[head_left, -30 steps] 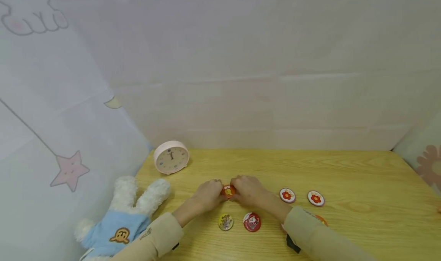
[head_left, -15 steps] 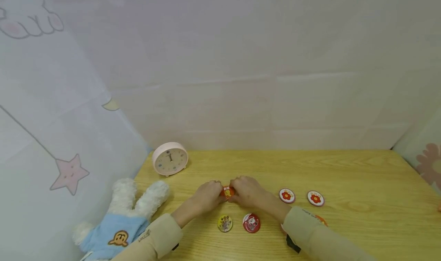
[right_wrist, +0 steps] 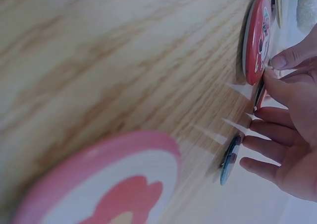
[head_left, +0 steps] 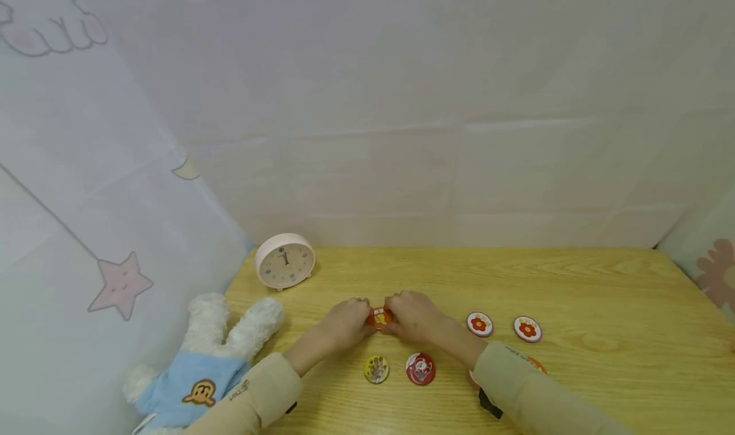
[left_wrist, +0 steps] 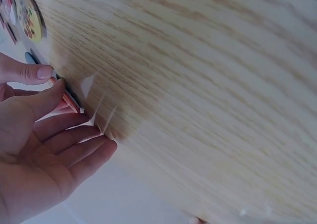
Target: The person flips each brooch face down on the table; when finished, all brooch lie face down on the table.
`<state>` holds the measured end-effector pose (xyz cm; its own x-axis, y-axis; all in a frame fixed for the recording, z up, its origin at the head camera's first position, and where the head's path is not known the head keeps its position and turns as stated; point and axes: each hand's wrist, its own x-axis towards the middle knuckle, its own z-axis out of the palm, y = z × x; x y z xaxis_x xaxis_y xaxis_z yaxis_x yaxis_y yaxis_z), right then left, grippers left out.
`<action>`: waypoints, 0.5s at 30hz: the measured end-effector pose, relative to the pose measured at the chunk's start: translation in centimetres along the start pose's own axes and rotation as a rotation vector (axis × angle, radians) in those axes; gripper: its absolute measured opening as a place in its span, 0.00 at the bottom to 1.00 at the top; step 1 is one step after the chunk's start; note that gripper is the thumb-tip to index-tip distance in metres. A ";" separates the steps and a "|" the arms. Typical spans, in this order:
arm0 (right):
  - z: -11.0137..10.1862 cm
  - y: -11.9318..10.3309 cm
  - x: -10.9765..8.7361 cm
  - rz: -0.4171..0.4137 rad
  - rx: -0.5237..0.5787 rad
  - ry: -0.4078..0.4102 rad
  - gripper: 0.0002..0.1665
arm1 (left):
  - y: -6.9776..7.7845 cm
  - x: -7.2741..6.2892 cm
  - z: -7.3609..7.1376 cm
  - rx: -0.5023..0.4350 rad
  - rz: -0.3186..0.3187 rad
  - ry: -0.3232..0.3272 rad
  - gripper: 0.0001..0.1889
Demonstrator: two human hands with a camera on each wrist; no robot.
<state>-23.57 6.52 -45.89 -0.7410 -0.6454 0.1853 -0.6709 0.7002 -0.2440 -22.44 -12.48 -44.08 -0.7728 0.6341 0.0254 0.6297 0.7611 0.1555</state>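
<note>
A red round pin badge [head_left: 379, 318] with yellow print is held between both hands at the middle of the wooden table [head_left: 603, 294]. My left hand [head_left: 346, 323] pinches its left edge, and my right hand [head_left: 415, 317] pinches its right edge. In the left wrist view the badge [left_wrist: 71, 102] shows edge-on by the left thumb, low at the tabletop. The right wrist view shows the right thumb and forefinger at the same badge [right_wrist: 260, 95]; a bluish badge [right_wrist: 230, 159] lies close to the other fingertips. Most of the held badge's rim is covered by fingers.
Nearer than the hands lie a yellow badge [head_left: 376, 370] and a red badge [head_left: 420, 368]. Two white flower badges [head_left: 479, 324] are to the right. An orange badge [head_left: 536, 364] is partly under the right sleeve. A pink clock [head_left: 285, 263] and a plush toy [head_left: 201, 371] stand left.
The head view shifts slightly. Both hands keep their grip on the red badge in the same place, and the other badges have not moved.
</note>
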 end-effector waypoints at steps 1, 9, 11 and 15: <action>0.0 -0.1 0.0 -0.004 -0.016 -0.004 0.17 | 0.0 0.0 0.0 -0.004 0.003 0.001 0.10; -0.4 -0.6 -0.1 -0.060 -0.063 0.010 0.16 | -0.3 0.0 0.0 -0.023 -0.003 0.004 0.11; -0.4 -0.7 -0.1 -0.065 -0.080 0.009 0.16 | -0.2 -0.1 0.0 -0.038 -0.008 0.013 0.10; -0.5 -0.6 -0.1 -0.047 -0.093 -0.012 0.16 | 0.0 0.0 0.1 -0.084 -0.024 0.022 0.07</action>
<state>-23.15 6.30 -45.29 -0.7084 -0.6817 0.1831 -0.7053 0.6937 -0.1459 -22.43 -12.52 -44.22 -0.7897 0.6121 0.0424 0.6030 0.7614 0.2382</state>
